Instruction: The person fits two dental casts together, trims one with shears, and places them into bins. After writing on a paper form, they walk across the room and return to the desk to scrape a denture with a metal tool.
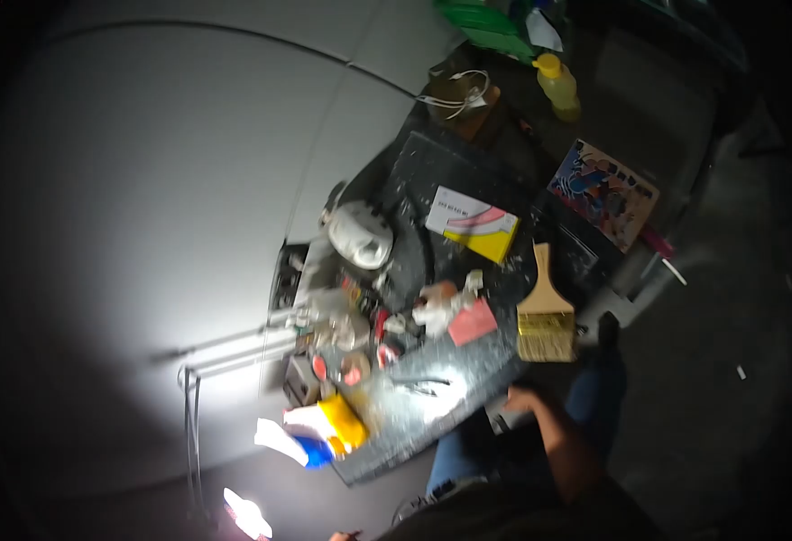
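Observation:
My right hand (524, 399) is at the table's near edge, close to my knees; its fingers are small and blurred. Nearest to it is a wide paintbrush (543, 293) with a wooden handle, its bristles toward me. Of my left hand (345, 536) only a sliver shows at the bottom edge, beside the lit lamp head; its fingers are too cut off to read. On the lit part of the table, between the hands, lies a dark thin tool (423, 386), perhaps pliers. A pink square (473, 322) sits beyond it.
The dark table (387, 464) also bears yellow-and-blue packets (342, 424), a white-and-yellow box (473, 224), a white appliance (360, 234), a picture-covered board (603, 194) and a yellow-capped bottle (558, 87). A lamp arm (193, 424) stands by the wall. Cables (459, 95) lie at the far end.

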Available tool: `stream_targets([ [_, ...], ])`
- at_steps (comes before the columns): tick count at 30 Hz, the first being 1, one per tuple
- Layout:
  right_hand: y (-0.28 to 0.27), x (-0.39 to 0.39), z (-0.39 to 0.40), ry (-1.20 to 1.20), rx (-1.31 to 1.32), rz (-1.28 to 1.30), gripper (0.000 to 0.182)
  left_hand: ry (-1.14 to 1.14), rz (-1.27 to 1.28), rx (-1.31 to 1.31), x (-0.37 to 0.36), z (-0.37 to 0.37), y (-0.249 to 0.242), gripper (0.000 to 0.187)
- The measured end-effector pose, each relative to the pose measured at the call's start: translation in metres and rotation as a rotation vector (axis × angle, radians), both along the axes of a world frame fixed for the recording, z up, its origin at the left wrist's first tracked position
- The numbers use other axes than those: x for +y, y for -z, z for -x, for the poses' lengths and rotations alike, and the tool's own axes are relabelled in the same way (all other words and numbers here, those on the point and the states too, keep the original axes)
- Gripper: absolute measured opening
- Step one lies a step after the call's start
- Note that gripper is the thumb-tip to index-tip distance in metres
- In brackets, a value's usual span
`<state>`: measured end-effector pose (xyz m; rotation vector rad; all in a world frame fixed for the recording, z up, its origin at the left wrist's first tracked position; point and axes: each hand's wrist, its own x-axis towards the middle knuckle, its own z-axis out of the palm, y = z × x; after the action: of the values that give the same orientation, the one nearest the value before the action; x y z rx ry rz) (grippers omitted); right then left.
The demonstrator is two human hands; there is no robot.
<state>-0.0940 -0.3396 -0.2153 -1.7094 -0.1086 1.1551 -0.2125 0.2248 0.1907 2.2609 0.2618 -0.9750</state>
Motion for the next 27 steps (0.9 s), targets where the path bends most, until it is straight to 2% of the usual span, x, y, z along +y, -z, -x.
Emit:
stream_targets([
  [1,0.006,0.018,-0.010,-0.063,0.008,0.006,0.057,-0.007,-0.609,0.606,-0.007,-0.036,0.033,0.050],
  [3,0.023,0.072,-0.009,-0.079,-0.012,0.007,0.058,0.195,-0.817,0.939,-0.008,-0.062,0.075,0.052],
  [4,0.032,0.095,-0.005,-0.074,-0.019,0.020,0.058,0.442,-0.616,0.741,-0.122,-0.110,0.066,0.061],
  [5,0.038,0.113,0.001,-0.074,-0.028,0.033,0.058,0.416,-0.777,0.820,-0.178,-0.138,0.084,0.060],
  [6,0.038,0.125,0.007,-0.069,-0.025,0.039,0.058,0.310,-0.682,0.703,-0.221,-0.153,0.084,0.050],
  [8,0.040,0.133,0.014,-0.061,-0.034,0.070,0.058,0.173,-0.481,0.491,-0.270,-0.165,0.073,0.037],
  [11,0.047,0.139,0.027,-0.066,-0.054,0.126,0.058,0.050,-0.243,0.315,-0.286,-0.170,0.053,0.029],
  [12,0.050,0.138,0.025,-0.067,-0.063,0.152,0.058,-0.008,-0.112,0.215,-0.283,-0.172,0.051,0.025],
  [13,0.052,0.135,0.023,-0.067,-0.077,0.178,0.058,-0.026,-0.093,0.206,-0.269,-0.169,0.051,0.025],
  [15,0.061,0.134,0.015,-0.081,-0.110,0.231,0.058,-0.059,-0.247,-0.038,-0.227,-0.154,0.057,0.025],
  [17,0.071,0.133,0.005,-0.095,-0.147,0.276,0.058,-0.283,-0.227,-0.133,-0.199,-0.145,0.066,0.021],
  [19,0.089,0.135,-0.010,-0.096,-0.195,0.315,0.059,-0.358,-0.233,-0.300,-0.169,-0.139,0.080,0.018],
  [21,0.110,0.138,-0.029,-0.091,-0.255,0.356,0.059,-0.571,-0.111,-0.489,-0.136,-0.122,0.105,0.014],
  [23,0.132,0.143,-0.051,-0.087,-0.328,0.393,0.059,-0.675,-0.017,-0.635,-0.107,-0.100,0.132,0.018],
  [25,0.147,0.147,-0.069,-0.072,-0.409,0.428,0.059,-0.675,-0.031,-0.648,-0.092,-0.085,0.160,0.021],
  [27,0.157,0.152,-0.083,-0.047,-0.501,0.464,0.059,-0.552,-0.045,-0.832,-0.061,-0.065,0.208,0.022],
])
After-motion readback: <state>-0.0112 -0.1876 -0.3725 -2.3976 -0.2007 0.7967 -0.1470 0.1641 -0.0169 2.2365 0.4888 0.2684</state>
